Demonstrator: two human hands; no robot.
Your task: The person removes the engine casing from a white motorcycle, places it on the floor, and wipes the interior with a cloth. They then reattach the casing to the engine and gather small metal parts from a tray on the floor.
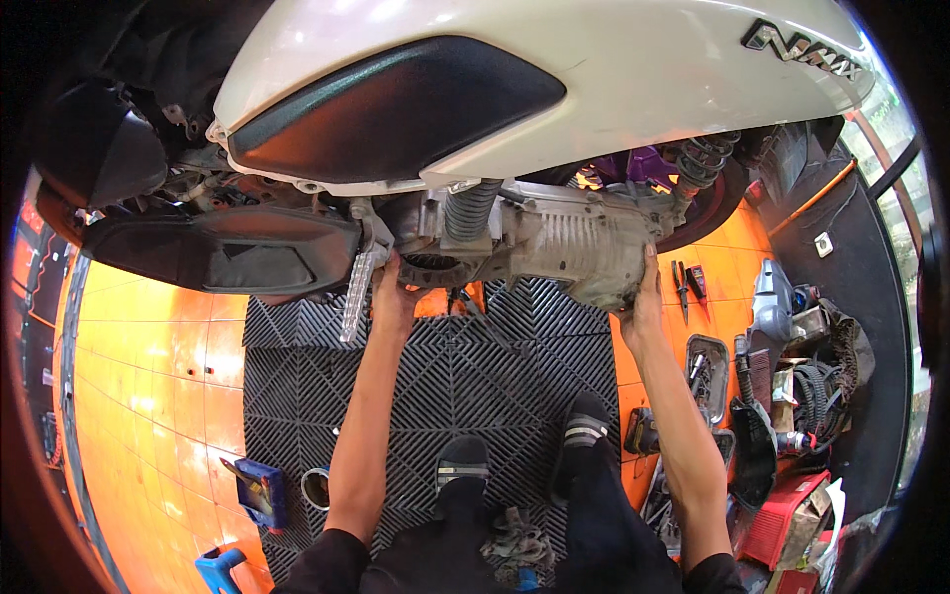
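Sitting between left grip (396,298) and right grip (645,299): grey casing (574,241).

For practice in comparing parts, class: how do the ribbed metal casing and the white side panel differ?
The ribbed metal casing is dull, stained grey; the white side panel is glossy. The casing's surface is ridged, the panel's mostly smooth. The right hand is against the casing; no hand touches the panel. Both belong to one scooter.

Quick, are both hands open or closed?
Left hand: at the front of the gray casing; can't tell if closed.
Right hand: against its rear; can't tell if closed.
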